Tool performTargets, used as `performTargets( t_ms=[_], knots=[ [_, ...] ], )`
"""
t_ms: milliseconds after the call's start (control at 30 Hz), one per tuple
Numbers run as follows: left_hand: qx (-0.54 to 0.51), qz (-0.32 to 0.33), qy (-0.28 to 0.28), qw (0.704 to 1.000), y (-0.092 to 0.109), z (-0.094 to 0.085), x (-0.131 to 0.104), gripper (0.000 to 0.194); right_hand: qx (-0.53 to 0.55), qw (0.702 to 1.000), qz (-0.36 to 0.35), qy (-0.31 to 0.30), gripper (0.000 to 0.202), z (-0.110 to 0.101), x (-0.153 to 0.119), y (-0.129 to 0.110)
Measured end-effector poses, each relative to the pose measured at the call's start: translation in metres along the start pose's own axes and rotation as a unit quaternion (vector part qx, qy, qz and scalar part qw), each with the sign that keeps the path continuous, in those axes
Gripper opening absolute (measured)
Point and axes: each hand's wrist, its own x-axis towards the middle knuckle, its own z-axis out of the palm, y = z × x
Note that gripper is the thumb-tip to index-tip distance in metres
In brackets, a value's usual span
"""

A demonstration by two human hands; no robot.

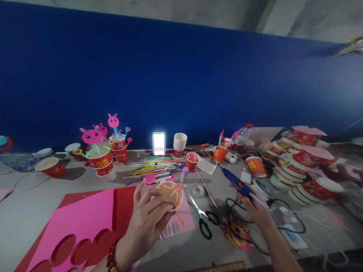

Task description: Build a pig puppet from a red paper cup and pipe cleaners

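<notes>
My left hand (151, 211) is closed around a paper cup (167, 194), its open mouth tilted toward me. Orange pipe cleaners (179, 194) lie across the cup's rim, one end hanging below it. A blue hot glue gun (236, 181) is gripped in my right hand (253, 207), nozzle pointing up and left, apart from the cup. Between the hands, scissors (202, 215) with black handles lie partly open. Behind them is a roll of clear tape (197, 190). Under the cup lies a pink sheet (185, 215) with cut-out slots.
Pink and red card sheets (85, 211) cover the left front. Finished cup figures (100, 155) with pink heads stand behind them. Pipe cleaners (153, 166) lie in the middle, before stacked white cups (180, 142). Stacked red cups (295, 162) crowd the right. A black cord (300, 223) loops near my right hand.
</notes>
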Motion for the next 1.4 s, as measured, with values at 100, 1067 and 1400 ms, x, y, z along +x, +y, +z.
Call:
performTargets(
  t_ms=[100, 1067, 1400],
  knots=[
    [-0.008, -0.009, 0.012, 1.000, -0.002, 0.004, 0.000, 0.012, 0.118, 0.987, 0.041, -0.096, 0.033, -0.013, -0.007, -0.040],
    [0.012, 0.022, -0.014, 1.000, 0.003, 0.002, 0.004, 0.011, 0.071, 0.982, -0.009, -0.176, 0.043, -0.005, -0.041, -0.126],
    [0.024, 0.032, -0.022, 0.999, 0.003, -0.001, 0.005, 0.011, 0.061, 0.983, 0.001, -0.171, 0.041, -0.004, -0.038, -0.128]
  ],
)
